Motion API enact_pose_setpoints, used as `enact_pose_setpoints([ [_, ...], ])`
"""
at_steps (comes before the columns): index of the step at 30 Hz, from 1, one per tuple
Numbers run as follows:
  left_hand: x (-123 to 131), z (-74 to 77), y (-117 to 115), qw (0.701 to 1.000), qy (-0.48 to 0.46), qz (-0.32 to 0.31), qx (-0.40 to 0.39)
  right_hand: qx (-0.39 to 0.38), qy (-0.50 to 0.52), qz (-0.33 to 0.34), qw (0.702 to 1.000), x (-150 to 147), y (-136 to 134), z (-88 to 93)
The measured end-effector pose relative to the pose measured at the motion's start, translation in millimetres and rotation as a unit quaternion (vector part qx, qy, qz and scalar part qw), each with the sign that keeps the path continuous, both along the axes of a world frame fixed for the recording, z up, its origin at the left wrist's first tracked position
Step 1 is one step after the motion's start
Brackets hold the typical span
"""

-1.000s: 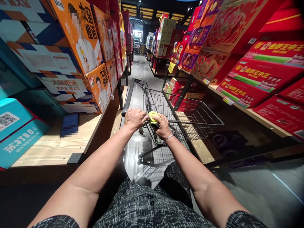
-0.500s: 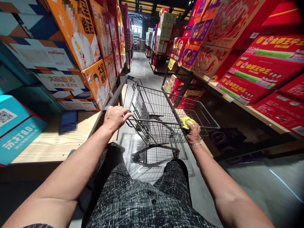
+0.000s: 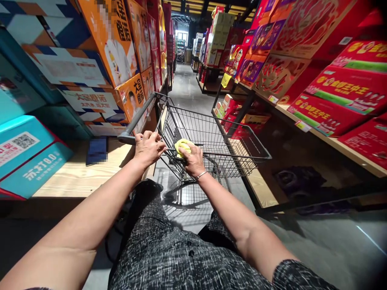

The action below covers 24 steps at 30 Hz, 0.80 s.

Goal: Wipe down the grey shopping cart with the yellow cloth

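Note:
A grey wire shopping cart (image 3: 223, 154) stands sideways in front of me. My left hand (image 3: 148, 150) is closed on the cart's near left corner, by the end of its dark handle (image 3: 139, 117). In my right hand (image 3: 194, 159) is a bunched yellow cloth (image 3: 182, 146), wrapped against the cart's near top rail close to the left corner. Fingers cover part of the cloth. The two hands are a short way apart, and the cart's wire basket shows no goods in it.
At left, a wooden shelf (image 3: 69, 177) bears teal boxes (image 3: 33, 157), orange cartons (image 3: 133, 96) and a dark blue flat item (image 3: 96, 151). Red boxes (image 3: 338, 90) fill the right shelf (image 3: 341, 151). A tiled aisle (image 3: 186, 80) runs ahead between shelves.
My right hand has slid left along the cart's near rail with the yellow cloth, toward my left hand. The left hand keeps its place at the corner. The view has shifted slightly.

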State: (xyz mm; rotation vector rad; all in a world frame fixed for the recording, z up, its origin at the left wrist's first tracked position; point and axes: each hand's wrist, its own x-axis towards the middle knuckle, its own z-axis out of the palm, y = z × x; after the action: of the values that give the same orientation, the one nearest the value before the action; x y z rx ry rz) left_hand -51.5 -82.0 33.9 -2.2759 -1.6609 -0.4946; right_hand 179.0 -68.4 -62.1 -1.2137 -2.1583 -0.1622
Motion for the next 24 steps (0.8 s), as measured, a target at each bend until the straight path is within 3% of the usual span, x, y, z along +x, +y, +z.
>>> enact_pose_setpoints([
  [3, -1.4, -1.0, -4.1, 1.0, -0.001, -0.012, -0.018, 0.029, 0.007, 0.003, 1.0, 22.6, 7.1, -6.6],
  [8, 11.7, -11.4, -2.2, 0.999, 0.006, -0.021, -0.047, 0.063, 0.049, -0.075, 0.994, 77.9, 15.0, -17.1],
  [10, 13.5, -16.5, 3.0, 0.998, 0.001, -0.029, -0.05, 0.072, 0.047, -0.065, 0.994, 70.6, 15.3, -13.8],
  [14, 7.2, -23.2, 10.6, 0.995, 0.0, -0.075, -0.066, 0.062, -0.004, 0.034, 0.997, 10.8, 13.1, -18.0],
  [16, 3.2, -24.2, 10.6, 0.994, -0.004, -0.091, -0.065, 0.017, -0.054, 0.078, 0.995, -16.1, 10.6, -35.6],
  [18, 0.7, -24.2, 9.0, 0.995, -0.001, -0.087, -0.05, -0.077, -0.134, 0.096, 0.983, -26.5, 5.8, -64.1],
  [21, 0.0, -23.4, 6.0, 0.997, 0.027, -0.065, -0.029, -0.248, -0.265, 0.069, 0.929, -10.5, -5.9, -113.7],
  [24, 1.8, -21.4, 3.7, 0.997, 0.049, -0.054, -0.027, -0.331, -0.322, 0.023, 0.887, 20.5, -17.3, -149.0],
])
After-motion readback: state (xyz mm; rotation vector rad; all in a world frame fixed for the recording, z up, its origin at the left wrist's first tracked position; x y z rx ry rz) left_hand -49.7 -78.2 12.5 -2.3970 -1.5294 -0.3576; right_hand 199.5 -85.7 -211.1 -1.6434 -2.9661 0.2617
